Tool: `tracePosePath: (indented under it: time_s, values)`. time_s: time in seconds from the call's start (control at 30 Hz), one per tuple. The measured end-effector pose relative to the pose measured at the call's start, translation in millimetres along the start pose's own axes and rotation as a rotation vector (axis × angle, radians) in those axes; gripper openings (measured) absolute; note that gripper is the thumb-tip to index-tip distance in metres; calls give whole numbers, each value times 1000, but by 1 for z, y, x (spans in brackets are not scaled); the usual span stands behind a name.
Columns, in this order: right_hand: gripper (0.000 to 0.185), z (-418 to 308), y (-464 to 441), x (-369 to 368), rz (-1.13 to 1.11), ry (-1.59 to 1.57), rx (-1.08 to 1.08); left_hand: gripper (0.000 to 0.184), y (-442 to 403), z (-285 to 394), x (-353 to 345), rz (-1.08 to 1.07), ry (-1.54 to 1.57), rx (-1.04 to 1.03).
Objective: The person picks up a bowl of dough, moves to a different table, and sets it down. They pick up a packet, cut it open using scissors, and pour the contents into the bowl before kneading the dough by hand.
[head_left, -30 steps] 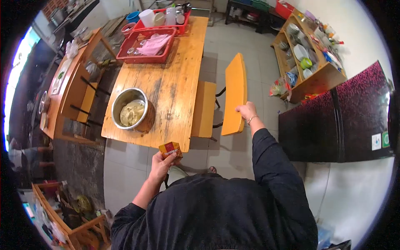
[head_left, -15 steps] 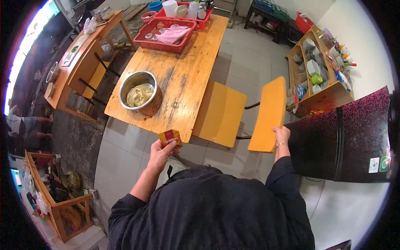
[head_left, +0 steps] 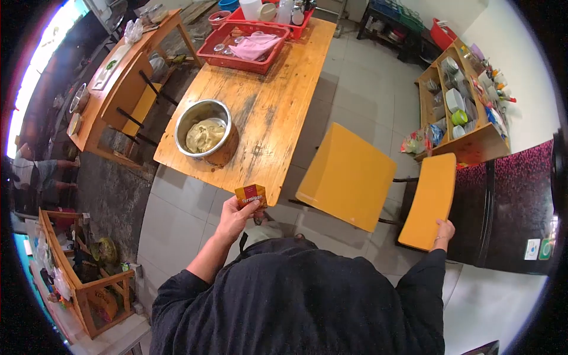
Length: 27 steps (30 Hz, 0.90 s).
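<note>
A small yellow and red box marked "fermipan" (head_left: 251,195) is pinched in my left hand (head_left: 234,216), close to the near edge of the wooden table (head_left: 260,142). My right hand (head_left: 443,234) grips the backrest edge of a yellow wooden chair (head_left: 349,177). The chair stands to the right of the table, its seat apart from the table's side and turned at an angle. On the table, near its left corner, a steel pot (head_left: 228,146) holds pale, soft dough (head_left: 206,135).
A red basket (head_left: 271,64) with a pink cloth and glasses sits at the table's far end. Right are a shelf of dishes (head_left: 467,140) and a dark fridge (head_left: 513,219). Left stand another table (head_left: 89,131) and a wooden frame stand (head_left: 83,290). A person (head_left: 41,171) is at far left.
My right hand has pulled the chair away from the table, to the right and toward me, turning it. My left hand still holds the box in nearly the same place.
</note>
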State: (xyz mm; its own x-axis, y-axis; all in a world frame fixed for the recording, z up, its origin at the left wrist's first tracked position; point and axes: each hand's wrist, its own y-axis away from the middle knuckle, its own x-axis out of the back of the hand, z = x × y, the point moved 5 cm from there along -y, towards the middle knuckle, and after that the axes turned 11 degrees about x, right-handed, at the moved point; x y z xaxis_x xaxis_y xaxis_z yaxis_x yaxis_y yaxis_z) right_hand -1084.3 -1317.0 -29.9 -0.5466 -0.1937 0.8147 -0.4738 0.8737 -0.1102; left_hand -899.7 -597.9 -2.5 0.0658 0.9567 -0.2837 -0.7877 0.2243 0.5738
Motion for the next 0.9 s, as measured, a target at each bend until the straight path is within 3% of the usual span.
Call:
tracePosePath:
  time_s: [0.07, 0.17, 0.23, 0.27, 0.33, 0.37, 0.43, 0.47, 0.6, 0.63, 0.7, 0.9]
  values:
    - [37, -45, 7, 26, -90, 309, -169, 27, -11, 0, 8, -33, -9, -4]
    - [38, -88, 2, 29, 241, 555, 131, 28, -27, 9, 8, -116, -43, -46]
    - [35, -141, 11, -15, -48, 113, 398, 29, -42, 6, 10, -164, -84, -99]
    - [29, -191, 47, -43, -89, -17, 540, 31, -50, 2, 12, -186, -112, -49]
    - [37, -320, 157, -83, -528, -304, 514, 34, -62, 5, 12, -229, -178, 20]
    - [43, -361, 201, -103, -755, -322, 569, 34, -66, 9, 11, -250, -215, 40]
    - [49, -427, 274, -130, -918, -378, 985, 34, -69, 23, 8, -286, -273, 34]
    - [47, -452, 300, -139, -977, -471, 1015, 33, -69, 29, 7, -299, -296, 8]
    - [38, -501, 344, -179, -1117, -498, 1195, 36, -73, 47, 21, -280, -354, -67]
    - [26, -511, 349, -183, -1104, -538, 1187, 36, -77, 48, 26, -289, -325, -69]
    - [19, -524, 360, -193, -1102, -564, 1177, 38, -82, 42, 36, -307, -258, -65]
    - [10, -548, 375, -209, -1141, -576, 1131, 52, -73, 52, 58, -223, -182, -39]
